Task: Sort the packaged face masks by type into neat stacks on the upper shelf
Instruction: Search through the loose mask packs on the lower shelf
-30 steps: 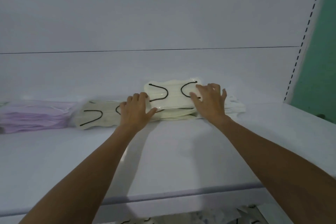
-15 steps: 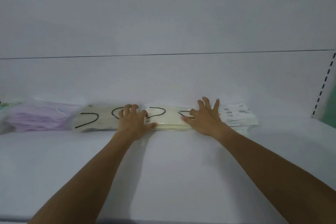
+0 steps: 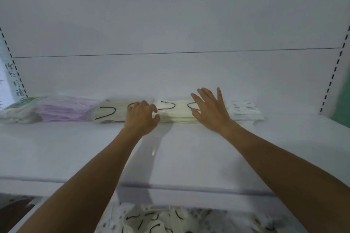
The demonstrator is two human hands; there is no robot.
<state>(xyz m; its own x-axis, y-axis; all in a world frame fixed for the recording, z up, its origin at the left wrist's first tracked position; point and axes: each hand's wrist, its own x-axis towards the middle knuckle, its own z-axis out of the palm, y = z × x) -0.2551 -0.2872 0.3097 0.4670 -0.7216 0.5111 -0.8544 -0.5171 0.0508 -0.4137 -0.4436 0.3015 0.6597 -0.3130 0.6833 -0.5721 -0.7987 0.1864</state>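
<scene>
Along the back of the white upper shelf [image 3: 56,153] lies a row of packaged mask stacks. From the left: a green-tinted stack [image 3: 18,108], a lilac stack [image 3: 64,109], a cream stack with black ear loops [image 3: 109,112], a second cream stack [image 3: 174,112], and a white patterned stack [image 3: 244,110]. My left hand [image 3: 142,116] hovers with curled fingers between the two cream stacks, holding nothing. My right hand [image 3: 210,109] is spread flat over the right end of the second cream stack, fingers apart.
Below the shelf's front edge, loose packaged masks [image 3: 161,219] with black loops lie in a heap on the lower level. Slotted uprights [image 3: 331,79] frame the shelf on both sides. A green wall [image 3: 342,100] shows at the far right.
The second cream stack went from lifted and tilted to lying flat at the back. Both hands have since eased off it, the right one lifting its fingers. The view dropped, showing the lower shelf.
</scene>
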